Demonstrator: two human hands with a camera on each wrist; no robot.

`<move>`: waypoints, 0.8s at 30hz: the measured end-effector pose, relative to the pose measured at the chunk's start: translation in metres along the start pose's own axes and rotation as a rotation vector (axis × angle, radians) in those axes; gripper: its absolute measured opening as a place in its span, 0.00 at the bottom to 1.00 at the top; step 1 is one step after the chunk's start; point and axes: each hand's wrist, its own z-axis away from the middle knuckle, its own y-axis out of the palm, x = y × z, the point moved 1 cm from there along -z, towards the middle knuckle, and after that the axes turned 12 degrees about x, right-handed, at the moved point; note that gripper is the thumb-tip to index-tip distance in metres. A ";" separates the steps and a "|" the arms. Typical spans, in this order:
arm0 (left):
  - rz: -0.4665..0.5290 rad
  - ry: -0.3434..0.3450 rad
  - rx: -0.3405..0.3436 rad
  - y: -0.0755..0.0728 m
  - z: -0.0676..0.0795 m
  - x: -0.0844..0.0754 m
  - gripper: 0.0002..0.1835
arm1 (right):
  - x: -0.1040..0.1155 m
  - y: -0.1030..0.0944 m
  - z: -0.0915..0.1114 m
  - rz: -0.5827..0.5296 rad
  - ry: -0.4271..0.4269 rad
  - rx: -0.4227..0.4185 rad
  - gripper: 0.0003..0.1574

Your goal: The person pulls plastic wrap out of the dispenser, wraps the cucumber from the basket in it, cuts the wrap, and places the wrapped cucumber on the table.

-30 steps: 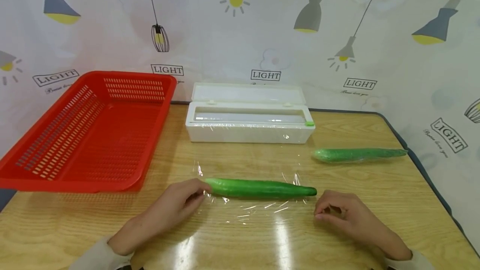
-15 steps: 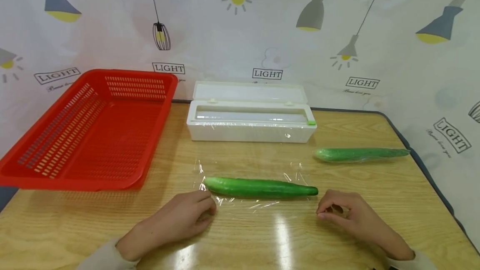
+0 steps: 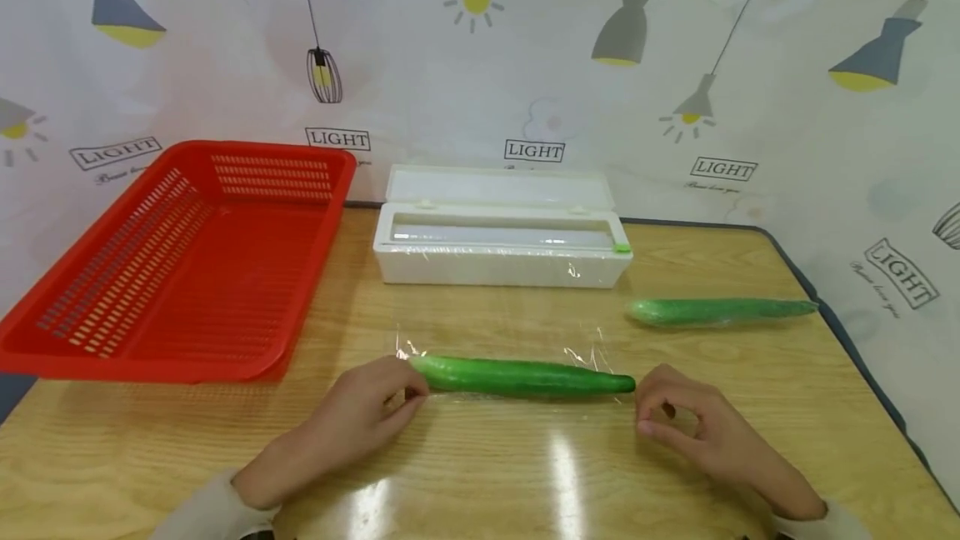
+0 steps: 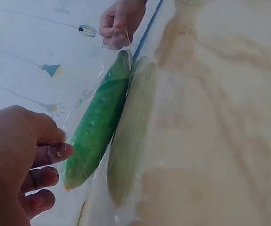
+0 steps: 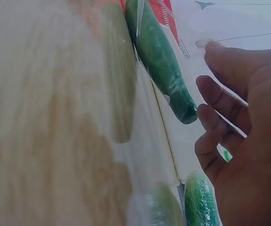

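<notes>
A green cucumber [image 3: 521, 377] lies crosswise on a clear sheet of cling film [image 3: 592, 355] drawn out from a white dispenser box [image 3: 502, 265]. At the cucumber's pale end, my left hand [image 3: 371, 402] pinches the film; in the left wrist view, film glints at its fingertips [image 4: 62, 149]. By the dark end, my right hand [image 3: 693, 415] is bent with thumb and forefinger close together. The left wrist view shows the film stretching up to that right hand [image 4: 122, 23]. In the right wrist view, film covers part of the cucumber [image 5: 161, 61].
A film-wrapped cucumber [image 3: 723, 312] lies at the right of the wooden table [image 3: 480, 473]. On the left stands a red plastic basket [image 3: 300, 307]. The dispenser's lid [image 3: 498, 187] is raised, with a green slider at its right end. A lamp-printed sheet hangs behind.
My left hand drew back toward me, then returned to the cucumber's pale end. The film's near edge has moved up toward the cucumber. My right hand has shifted slightly.
</notes>
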 end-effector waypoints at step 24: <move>0.048 -0.267 -0.029 -0.002 -0.019 0.012 0.13 | -0.004 -0.004 -0.006 0.132 0.399 -0.170 0.14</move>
